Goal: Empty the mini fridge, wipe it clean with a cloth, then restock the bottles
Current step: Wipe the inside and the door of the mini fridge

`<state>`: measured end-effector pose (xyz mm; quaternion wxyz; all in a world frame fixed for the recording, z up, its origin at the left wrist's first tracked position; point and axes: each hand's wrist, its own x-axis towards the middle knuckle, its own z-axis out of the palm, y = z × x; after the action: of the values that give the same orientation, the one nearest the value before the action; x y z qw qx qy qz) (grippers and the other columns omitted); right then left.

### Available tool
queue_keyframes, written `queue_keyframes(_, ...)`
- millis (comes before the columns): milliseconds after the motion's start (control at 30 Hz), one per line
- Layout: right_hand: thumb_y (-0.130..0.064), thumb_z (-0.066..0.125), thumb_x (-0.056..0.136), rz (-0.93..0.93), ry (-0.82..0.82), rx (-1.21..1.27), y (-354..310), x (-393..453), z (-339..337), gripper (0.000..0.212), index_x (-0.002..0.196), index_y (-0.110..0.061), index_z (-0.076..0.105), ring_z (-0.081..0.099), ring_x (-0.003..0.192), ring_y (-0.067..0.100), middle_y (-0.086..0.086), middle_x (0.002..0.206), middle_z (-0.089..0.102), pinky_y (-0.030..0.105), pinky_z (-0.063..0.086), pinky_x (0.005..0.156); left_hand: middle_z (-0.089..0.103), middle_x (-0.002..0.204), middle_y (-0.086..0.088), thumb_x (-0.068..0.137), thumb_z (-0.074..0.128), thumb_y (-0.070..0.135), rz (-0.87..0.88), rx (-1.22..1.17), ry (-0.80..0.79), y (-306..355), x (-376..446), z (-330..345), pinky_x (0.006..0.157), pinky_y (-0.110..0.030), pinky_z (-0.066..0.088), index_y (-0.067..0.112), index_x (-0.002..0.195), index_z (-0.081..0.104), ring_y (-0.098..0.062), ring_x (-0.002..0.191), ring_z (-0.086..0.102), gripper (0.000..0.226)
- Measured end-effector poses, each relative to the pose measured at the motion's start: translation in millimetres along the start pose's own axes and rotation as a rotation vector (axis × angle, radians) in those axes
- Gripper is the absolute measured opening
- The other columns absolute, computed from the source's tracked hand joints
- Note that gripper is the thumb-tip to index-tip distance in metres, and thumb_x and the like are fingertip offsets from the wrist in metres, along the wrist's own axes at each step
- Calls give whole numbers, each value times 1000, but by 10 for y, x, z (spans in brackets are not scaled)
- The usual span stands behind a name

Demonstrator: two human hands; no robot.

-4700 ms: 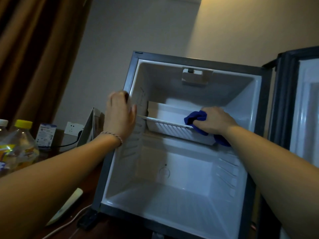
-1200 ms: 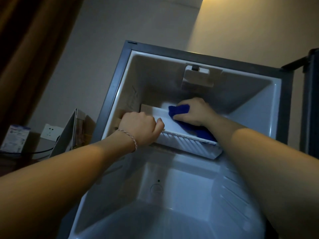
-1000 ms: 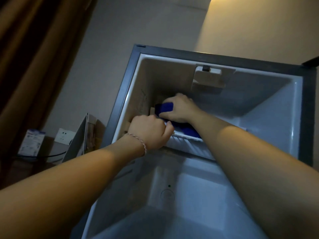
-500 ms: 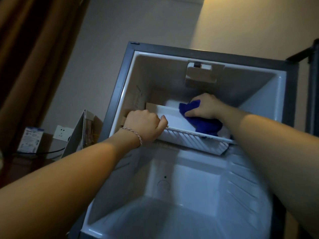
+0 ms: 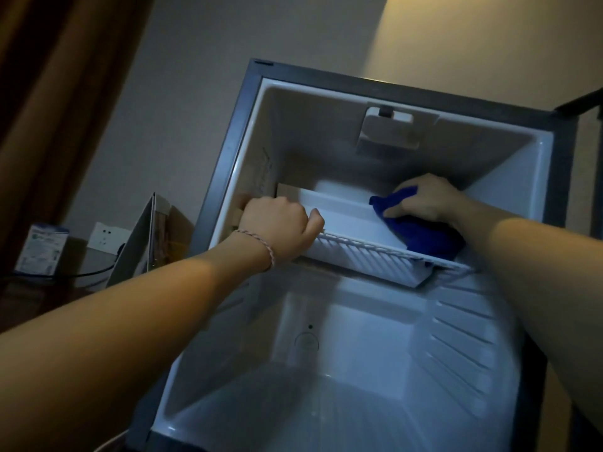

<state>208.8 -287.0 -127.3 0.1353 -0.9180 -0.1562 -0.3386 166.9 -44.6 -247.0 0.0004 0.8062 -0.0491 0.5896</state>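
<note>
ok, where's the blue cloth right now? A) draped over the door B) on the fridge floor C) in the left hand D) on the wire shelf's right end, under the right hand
D: the blue cloth lies on the wire shelf at its right end, pressed under the right hand; the left hand grips the shelf's front edge.

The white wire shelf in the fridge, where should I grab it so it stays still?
Grab the white wire shelf by its front rail, coming from the open front of the mini fridge. That rail sticks out toward you, thin enough for fingers to curl round. The left hand grips it there, at the left end, away from the blue cloth under the right hand.
</note>
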Motion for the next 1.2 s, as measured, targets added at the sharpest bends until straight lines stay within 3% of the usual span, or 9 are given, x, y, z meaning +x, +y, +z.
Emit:
queue_keyframes(67, -41, 85, 73, -37, 8, 7, -104, 21, 50, 38, 106, -24, 75, 62, 98, 22, 1, 107, 70, 31, 49, 88, 61, 77, -13, 101, 33, 41, 4, 1, 18, 15, 1, 4, 59, -30, 31, 16, 63, 42, -36, 75, 60, 47)
queue_keyframes(167, -46, 85, 71, -110, 17, -5, -373, 83, 174, 41, 106, -27, 74, 62, 102, 23, 1, 112, 70, 34, 51, 93, 50, 70, -8, 101, 32, 42, -2, 7, 10, 25, 5, -5, 59, -30, 32, 15, 64, 42, -34, 70, 56, 47)
queue_keyframes(267, -52, 82, 72, -189, 24, -45, -675, 146, 329, 47, 113, -30, 71, 61, 109, 25, 2, 120, 66, 38, 51, 95, 41, 58, -2, 101, 30, 43, -5, 34, -13, 16, 19, -4, 55, -29, 30, 13, 59, 43, -26, 58, 44, 54)
queue_keyframes(367, -52, 78, 77, -263, 45, -109, -815, 183, 417, 53, 125, -33, 67, 58, 116, 26, 2, 129, 64, 35, 48, 95, 41, 53, -1, 102, 30, 44, 13, 27, -13, -9, 27, 27, 55, -28, 37, 14, 54, 41, -25, 54, 46, 57)
queue_keyframes(467, -56, 73, 79, -282, 28, -175, -779, 173, 427, 55, 130, -38, 63, 60, 110, 26, 2, 128, 63, 37, 49, 92, 43, 53, -1, 102, 29, 45, 32, 33, 1, -23, 25, 38, 53, -27, 34, 14, 53, 44, -22, 50, 45, 60)
queue_keyframes(667, -53, 75, 79, -213, -53, -179, -639, 119, 259, 47, 121, -32, 68, 64, 99, 23, 1, 115, 67, 40, 54, 90, 41, 55, -2, 101, 28, 44, 6, 61, -30, -14, -1, -7, 55, -28, 33, 14, 58, 52, -26, 55, 45, 58)
queue_keyframes(867, -49, 80, 77, -83, -113, -178, -189, 106, -21, 47, 115, -24, 72, 63, 99, 25, 3, 110, 69, 38, 52, 93, 59, 70, -10, 100, 30, 43, -20, 71, -4, -12, 7, 23, 56, -28, 31, 13, 70, 66, -29, 60, 47, 56)
queue_keyframes(967, -42, 84, 75, -22, -109, -84, -52, 82, -81, 43, 110, -20, 74, 64, 96, 24, 4, 108, 70, 36, 52, 91, 51, 68, -7, 100, 30, 45, -32, 70, -13, -16, 6, 15, 55, -28, 27, 13, 74, 69, -30, 63, 49, 57)
queue_keyframes(1200, -43, 82, 76, 49, -105, -75, -52, 84, -41, 42, 112, -23, 72, 62, 96, 25, 5, 111, 68, 37, 52, 92, 49, 59, -6, 98, 29, 48, -42, 23, -140, -28, 39, -62, 56, -27, 37, 10, 63, 62, -26, 56, 47, 61)
